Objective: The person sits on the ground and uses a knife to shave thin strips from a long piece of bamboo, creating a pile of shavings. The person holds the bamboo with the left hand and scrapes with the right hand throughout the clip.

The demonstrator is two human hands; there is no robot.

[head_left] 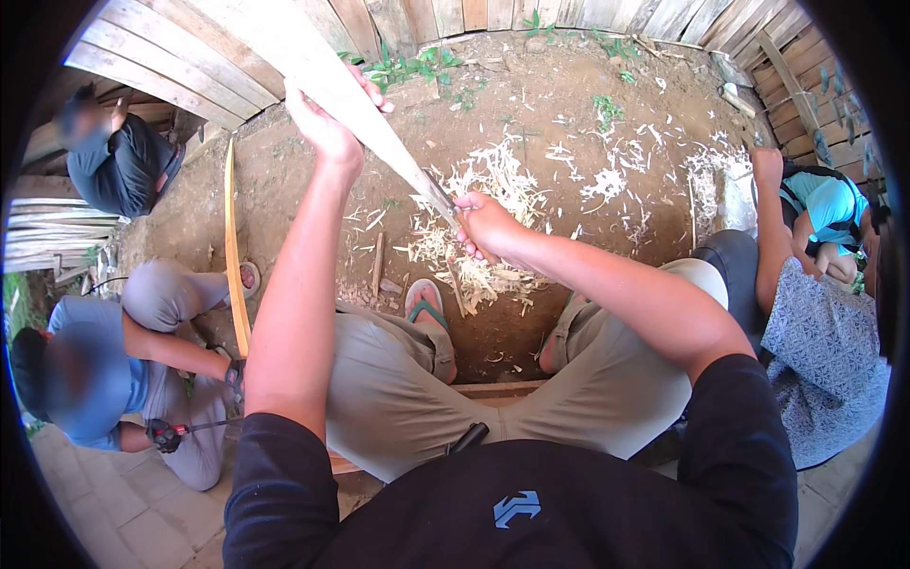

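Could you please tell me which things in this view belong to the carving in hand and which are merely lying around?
In use:
- long pale wooden stave, gripped by the left hand
- knife, gripped by the right hand
- pile of wood shavings under the blade

Lying about:
- short stick on the dirt
- weeds by the plank wall
- thin curved stave, with the seated person at left

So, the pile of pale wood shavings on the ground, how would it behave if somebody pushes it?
The pile of pale wood shavings would probably scatter instead of sliding together, since the thin curled strips lie loose on the brown dirt ground. They look light for their bulk. They likely bend or snap easily.
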